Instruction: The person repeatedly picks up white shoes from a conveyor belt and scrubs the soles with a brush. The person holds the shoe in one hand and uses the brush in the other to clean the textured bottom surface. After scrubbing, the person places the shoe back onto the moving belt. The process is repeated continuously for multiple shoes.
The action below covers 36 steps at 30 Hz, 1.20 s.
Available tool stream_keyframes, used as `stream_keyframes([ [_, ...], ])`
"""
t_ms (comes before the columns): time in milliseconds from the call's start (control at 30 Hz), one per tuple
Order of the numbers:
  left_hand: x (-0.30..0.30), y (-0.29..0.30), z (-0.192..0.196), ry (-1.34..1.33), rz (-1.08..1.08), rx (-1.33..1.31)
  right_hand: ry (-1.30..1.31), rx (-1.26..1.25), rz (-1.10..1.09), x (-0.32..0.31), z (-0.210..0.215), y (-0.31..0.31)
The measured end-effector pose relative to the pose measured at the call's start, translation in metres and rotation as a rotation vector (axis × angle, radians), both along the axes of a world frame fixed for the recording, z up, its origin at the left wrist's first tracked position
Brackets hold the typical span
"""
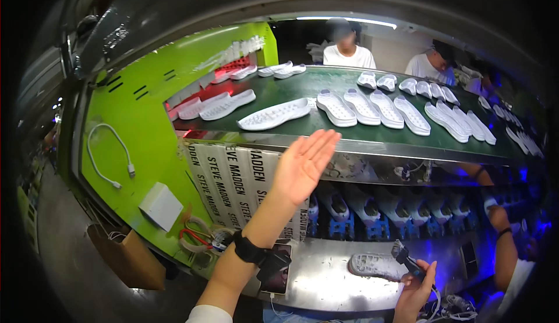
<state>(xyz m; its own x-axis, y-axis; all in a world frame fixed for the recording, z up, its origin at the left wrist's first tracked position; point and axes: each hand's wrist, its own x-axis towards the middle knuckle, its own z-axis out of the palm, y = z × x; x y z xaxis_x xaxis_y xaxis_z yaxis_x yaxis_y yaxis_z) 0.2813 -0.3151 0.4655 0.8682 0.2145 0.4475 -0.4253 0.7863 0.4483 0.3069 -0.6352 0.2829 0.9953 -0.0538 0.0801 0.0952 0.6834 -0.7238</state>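
Note:
My left hand [305, 168] is stretched out over the near edge of the green conveyor belt, palm up, with nothing in it. A black band with a small dark device [273, 265] circles my left wrist. Low on the right, my right hand [416, 291] grips a dark-handled brush [402, 254], its greyish bristle end pointing up and away. Beside the brush, a white shoe sole [375, 266] lies on the metal shelf [326, 282], its cavity side up. White soles [336, 108] rest in rows on the conveyor belt [279, 90], just beyond my left hand.
Shoe uppers [364, 209] stand on blue supports in a lower lit channel. A green panel [140, 148] at left carries a white cable [108, 126], a white box [161, 206] and tape rolls [195, 235]. Two people sit across the belt; another person's arm [505, 253] is at right.

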Motion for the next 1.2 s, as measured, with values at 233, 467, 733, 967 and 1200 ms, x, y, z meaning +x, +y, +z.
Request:
stream_keyframes([
  [233, 0.119, 0.025, 0.065, 0.571, 1.709, 1.853, -0.052, -0.090, 0.104, -0.014, 0.010, -0.010],
  [467, 0.105, 0.046, 0.071, 0.536, 0.922, 0.942, 0.002, -0.192, 0.263, -0.023, 0.001, -0.021],
  [733, -0.061, -0.051, -0.131, 0.438, -0.275, 0.065, -0.252, -0.254, 0.467, -0.024, 0.001, -0.022],
  [967, -0.062, -0.116, -0.287, 0.595, -0.411, -0.178, -1.090, -1.168, 0.061, -0.010, 0.005, 0.030],
  [1200, -0.073, -0.133, -0.282, 0.703, -0.196, 0.112, -0.254, -0.914, 0.792, 0.023, 0.000, 0.018],
])
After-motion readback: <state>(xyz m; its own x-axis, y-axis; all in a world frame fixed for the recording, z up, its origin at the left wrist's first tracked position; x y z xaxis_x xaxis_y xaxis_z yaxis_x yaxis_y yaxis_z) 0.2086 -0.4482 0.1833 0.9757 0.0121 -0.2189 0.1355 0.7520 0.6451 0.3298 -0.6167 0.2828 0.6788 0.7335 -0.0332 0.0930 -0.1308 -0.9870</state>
